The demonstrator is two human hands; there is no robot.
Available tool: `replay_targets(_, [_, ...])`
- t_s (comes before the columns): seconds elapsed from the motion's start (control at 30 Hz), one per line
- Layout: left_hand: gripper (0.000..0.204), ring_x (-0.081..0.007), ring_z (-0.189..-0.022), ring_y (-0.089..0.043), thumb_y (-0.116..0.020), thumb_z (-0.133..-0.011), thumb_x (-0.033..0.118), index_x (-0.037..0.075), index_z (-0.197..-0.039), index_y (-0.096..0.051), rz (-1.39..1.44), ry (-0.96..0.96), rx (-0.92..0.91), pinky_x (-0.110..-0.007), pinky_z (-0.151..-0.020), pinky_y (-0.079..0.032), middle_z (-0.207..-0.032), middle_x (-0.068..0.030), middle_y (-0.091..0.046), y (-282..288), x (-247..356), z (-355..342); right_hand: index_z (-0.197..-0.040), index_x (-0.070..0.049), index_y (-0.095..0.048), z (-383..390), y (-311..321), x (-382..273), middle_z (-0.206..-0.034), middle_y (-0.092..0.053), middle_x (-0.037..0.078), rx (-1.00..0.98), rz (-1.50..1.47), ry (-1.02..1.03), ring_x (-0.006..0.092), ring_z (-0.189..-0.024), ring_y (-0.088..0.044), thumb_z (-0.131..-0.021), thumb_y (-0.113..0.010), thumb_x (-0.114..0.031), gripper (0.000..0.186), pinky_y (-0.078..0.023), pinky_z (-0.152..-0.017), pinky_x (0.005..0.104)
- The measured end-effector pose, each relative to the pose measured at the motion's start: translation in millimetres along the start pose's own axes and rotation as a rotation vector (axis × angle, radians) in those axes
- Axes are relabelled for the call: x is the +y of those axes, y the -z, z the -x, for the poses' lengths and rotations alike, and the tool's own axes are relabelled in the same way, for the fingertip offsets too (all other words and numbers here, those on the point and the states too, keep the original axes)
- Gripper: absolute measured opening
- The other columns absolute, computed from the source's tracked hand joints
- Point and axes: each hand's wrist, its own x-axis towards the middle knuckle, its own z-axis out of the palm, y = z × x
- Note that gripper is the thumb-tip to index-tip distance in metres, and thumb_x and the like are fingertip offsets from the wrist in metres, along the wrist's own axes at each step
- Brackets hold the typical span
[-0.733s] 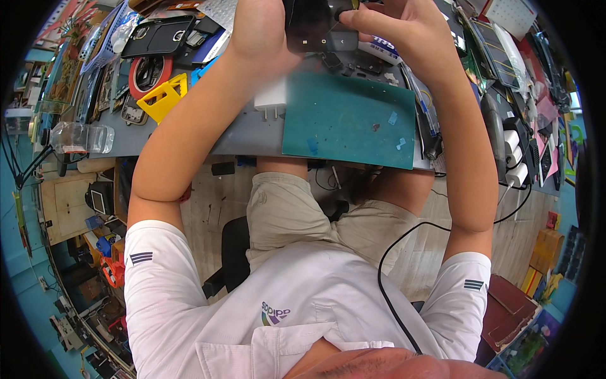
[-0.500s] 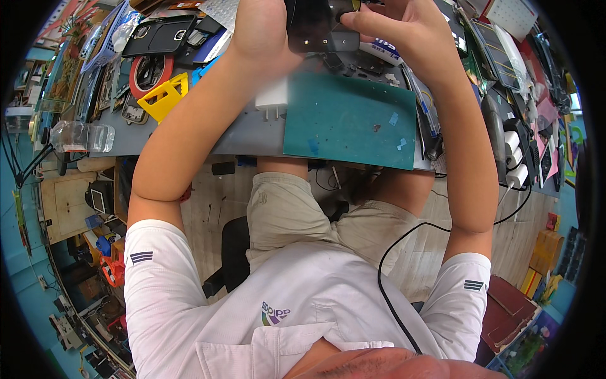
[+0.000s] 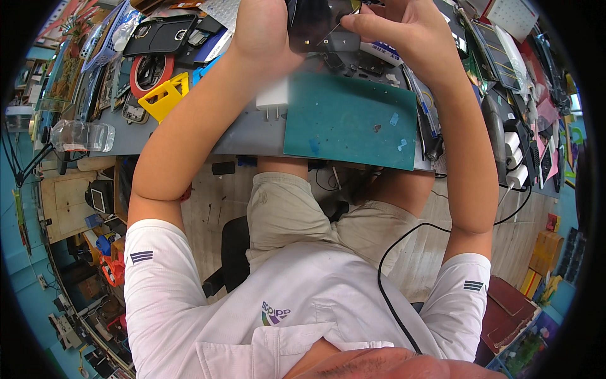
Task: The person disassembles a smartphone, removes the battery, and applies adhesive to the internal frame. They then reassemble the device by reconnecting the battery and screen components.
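At the top edge a black smartphone is held up above the bench, its screen lit with a row of white navigation marks along the lower end. My left hand grips its left side, the fingers cut off by the picture's edge. Over the right side of the screen, my right hand is closed, thumb bent against the fingers. A thin pale line runs from the thumb tip across the glass; whether it is a fine tool or a reflection I cannot tell. Below lies a green work mat, with a white charger plug beside it.
A yellow plastic holder, a red tape roll and a black phone case lie left. A clear bottle sits near the left edge. White plugs crowd a strip at right. A black cable crosses my shirt.
The phone and my right thumb have shifted very slightly. The pale line on the screen now shows longer, reaching lower toward the navigation marks. My arms hold their pose.
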Motion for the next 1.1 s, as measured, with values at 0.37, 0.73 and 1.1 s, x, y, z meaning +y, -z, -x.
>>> replay_targets(0.37, [0.063,-0.0302,-0.109,-0.068,-0.022,-0.112,0.051,0.004,-0.146,-0.046,-0.012,-0.015,-0.039,-0.043,-0.094,-0.059,-0.127,-0.0195,-0.064,9.2,-0.6,-1.3,-0.166,-0.004,0.001,2.1,-3.1,5.5,-0.149,-0.046,0.021,-0.049,0.258,0.107,0.0233,-0.131,-0.051,-0.078,-0.076,0.002,0.117,-0.045,-0.107,0.0333])
replay_targets(0.73, [0.063,-0.0300,-0.114,-0.067,-0.022,-0.112,0.050,0.004,-0.147,-0.047,-0.089,-0.008,0.150,-0.045,-0.099,-0.057,-0.130,-0.0183,-0.063,-9.3,0.4,0.4,-0.164,-0.003,0.009,-1.1,-1.1,21.2,-0.153,-0.041,0.024,-0.031,0.301,0.040,0.0302,-0.133,-0.050,-0.076,-0.079,0.002,0.124,-0.046,-0.108,0.0358])
replay_targets(1.1, [0.063,-0.0301,-0.112,-0.067,-0.021,-0.112,0.050,0.003,-0.147,-0.047,-0.102,-0.018,0.155,-0.044,-0.095,-0.059,-0.127,-0.0190,-0.063,-10.9,0.2,0.7,-0.165,-0.003,0.003,-1.5,1.6,24.3,-0.150,-0.044,0.025,-0.032,0.365,0.137,0.0295,-0.131,-0.052,-0.078,-0.078,0.000,0.119,-0.044,-0.110,0.0369])
